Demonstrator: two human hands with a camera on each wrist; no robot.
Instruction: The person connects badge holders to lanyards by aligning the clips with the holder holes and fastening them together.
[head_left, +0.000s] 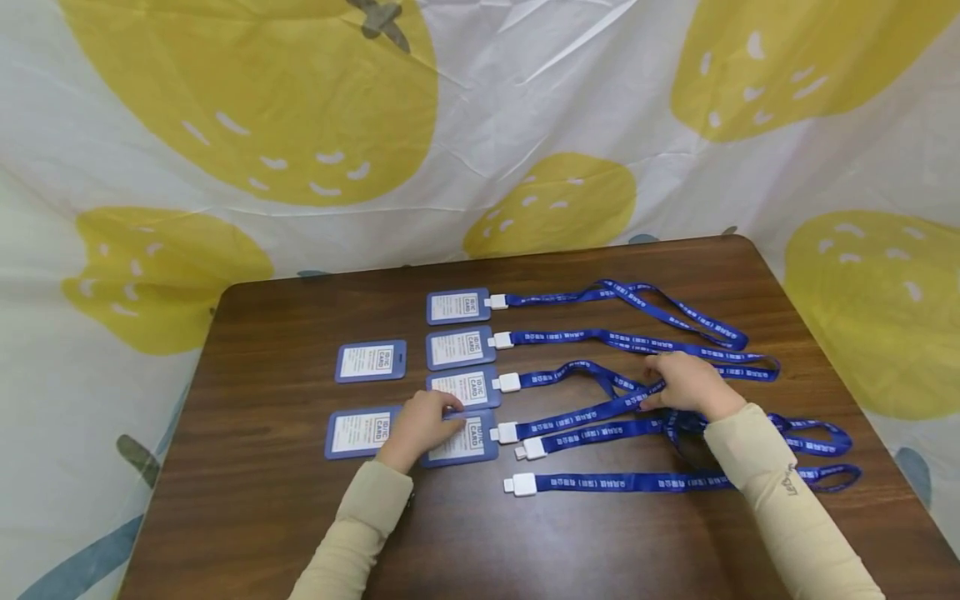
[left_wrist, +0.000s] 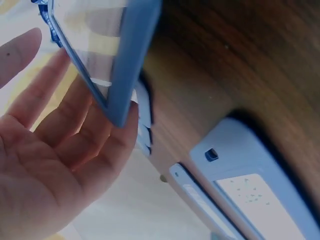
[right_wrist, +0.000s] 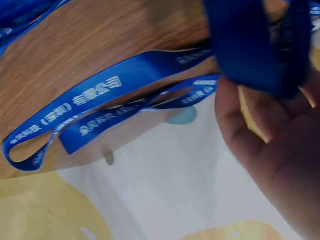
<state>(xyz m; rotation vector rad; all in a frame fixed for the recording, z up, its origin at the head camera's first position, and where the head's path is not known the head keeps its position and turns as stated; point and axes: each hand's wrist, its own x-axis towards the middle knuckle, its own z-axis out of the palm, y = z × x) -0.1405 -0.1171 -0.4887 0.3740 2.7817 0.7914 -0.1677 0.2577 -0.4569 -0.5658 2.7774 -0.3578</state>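
My left hand [head_left: 423, 423] is at the lowest blue card holder [head_left: 459, 454] of the right column, its fingers at the holder's edge. In the left wrist view those fingers [left_wrist: 82, 135] stretch behind the holder's frame [left_wrist: 122, 75], and the thumb stands off it. A white clip [head_left: 507, 432] joins this holder to a blue lanyard [head_left: 585, 417] with white lettering. Farther along that strap, my right hand [head_left: 686, 385] pinches the lanyard, lifting a fold of it. The right wrist view has the lifted strap [right_wrist: 245, 45] across the fingers.
Above stand more card holders [head_left: 457, 307] on clipped lanyards [head_left: 555, 337]. Two holders [head_left: 371, 362] without lanyards lie to the left. Nearer me are two lanyards [head_left: 622, 482] whose clips [head_left: 520, 484] hold no card. A patterned curtain [head_left: 555, 200] hangs behind the brown table [head_left: 262, 350].
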